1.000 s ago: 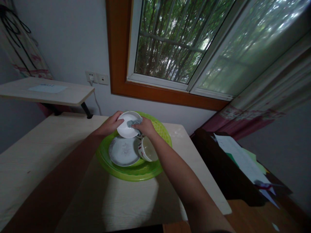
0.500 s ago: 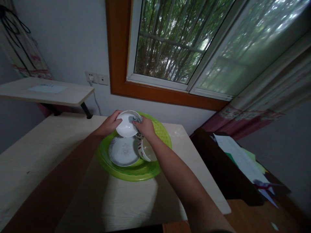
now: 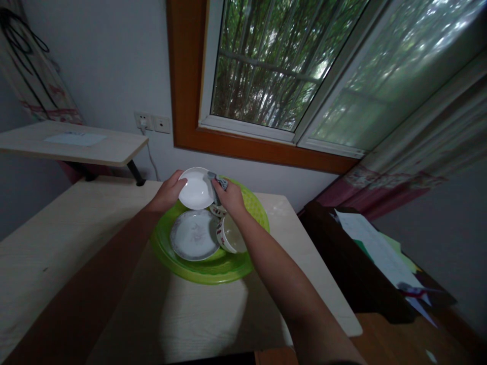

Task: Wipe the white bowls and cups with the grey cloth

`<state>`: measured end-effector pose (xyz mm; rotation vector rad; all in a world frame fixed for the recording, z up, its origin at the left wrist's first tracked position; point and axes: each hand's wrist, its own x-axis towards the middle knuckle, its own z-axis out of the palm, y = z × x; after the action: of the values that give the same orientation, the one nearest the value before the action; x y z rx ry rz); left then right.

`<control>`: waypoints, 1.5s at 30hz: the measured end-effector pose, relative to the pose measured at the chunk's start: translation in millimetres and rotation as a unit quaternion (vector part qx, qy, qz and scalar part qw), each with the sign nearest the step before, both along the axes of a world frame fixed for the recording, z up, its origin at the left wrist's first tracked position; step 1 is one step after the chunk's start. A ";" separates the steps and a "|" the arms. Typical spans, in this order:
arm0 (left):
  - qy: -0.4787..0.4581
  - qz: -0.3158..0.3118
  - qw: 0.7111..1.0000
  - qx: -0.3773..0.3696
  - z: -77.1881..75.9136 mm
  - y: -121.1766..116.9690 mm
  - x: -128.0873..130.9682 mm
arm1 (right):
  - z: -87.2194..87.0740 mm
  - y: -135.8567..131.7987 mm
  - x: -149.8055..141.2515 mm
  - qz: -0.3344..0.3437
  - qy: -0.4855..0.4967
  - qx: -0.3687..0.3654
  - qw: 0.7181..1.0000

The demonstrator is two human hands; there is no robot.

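A white bowl (image 3: 196,189) is tilted toward me above the green basin (image 3: 213,278). My left hand (image 3: 170,191) grips its left rim, thumb on the inside. At the bowl's right rim, my right hand (image 3: 229,196) is closed on a grey cloth (image 3: 218,180) that touches the edge. Below, a plate with a grey patterned border (image 3: 195,235) lies in the basin. Beside it a bowl with red markings (image 3: 230,234) rests on its side, partly behind my right wrist. Another patterned bowl (image 3: 217,210) shows only in part behind my right hand.
The basin stands on a pale wooden table (image 3: 205,314). A raised shelf (image 3: 76,144) with a paper sheet is at the left. Behind are the wall and a window (image 3: 274,66). To the right, a dark cabinet (image 3: 342,268) bears papers.
My right hand has moved the cloth from the bowl's inside out to its right rim. The bowl has shifted slightly up and left with my left hand.
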<state>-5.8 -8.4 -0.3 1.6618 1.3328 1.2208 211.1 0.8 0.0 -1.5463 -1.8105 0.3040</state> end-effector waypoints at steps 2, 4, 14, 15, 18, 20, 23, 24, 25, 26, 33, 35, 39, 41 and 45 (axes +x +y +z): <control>-0.010 0.007 1.000 -0.008 -0.5 1.0 -0.9 | 3.8 -0.6 3.3 -0.009 0.033 0.019 0.999; -0.013 0.007 1.000 -0.017 -1.4 2.0 -1.3 | 6.9 -1.0 6.3 -0.015 0.068 0.049 0.996; -0.022 -0.047 0.997 -0.048 -3.4 3.1 3.7 | 2.0 -6.7 -7.0 0.076 0.072 0.101 0.989; -0.022 -0.050 0.997 -0.047 -3.5 3.3 3.9 | 2.1 -8.2 -8.9 0.111 0.038 0.091 0.989; -0.009 -0.061 0.997 -0.040 -3.9 4.4 3.7 | 3.3 -12.8 -12.7 0.193 -0.070 0.070 0.976; 0.002 -0.076 0.997 -0.035 -4.5 5.6 3.4 | 3.7 -15.0 -14.1 0.239 -0.119 0.067 0.961; 0.004 -0.099 0.995 -0.024 -6.5 8.2 3.6 | 2.9 -17.7 -16.2 0.319 -0.156 0.086 0.931; -0.002 -0.104 0.994 -0.020 -7.3 9.2 3.9 | 2.8 -19.0 -17.0 0.332 -0.167 0.097 0.923; -0.008 -0.109 0.994 -0.018 -8.1 10.0 4.2 | 3.2 -20.8 -18.0 0.333 -0.181 0.104 0.920; -0.014 -0.113 0.993 -0.018 -8.8 10.6 4.6 | 4.2 -23.0 -19.0 0.320 -0.199 0.104 0.920; -0.034 -0.054 0.998 -0.030 -6.1 5.9 6.2 | 23.8 -42.6 -25.4 0.146 -0.346 0.038 0.926; -0.031 -0.039 0.998 -0.027 -4.2 3.9 6.1 | 27.2 -44.7 -26.5 0.139 -0.364 0.045 0.920; -0.003 -0.028 0.999 -0.017 -2.0 2.6 4.4 | 25.7 -44.5 -26.9 0.144 -0.370 0.054 0.916; 0.021 -0.031 0.999 -0.013 -1.8 3.0 3.0 | 22.8 -43.7 -26.1 0.177 -0.354 0.054 0.917; 0.030 -0.038 0.999 0.003 -2.6 4.0 1.0 | 18.0 -42.2 -22.9 0.290 -0.294 0.065 0.909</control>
<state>-4.8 -4.4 -2.9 1.7493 1.2918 1.1392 188.1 -41.4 18.0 -1.0280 -2.6971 -0.0277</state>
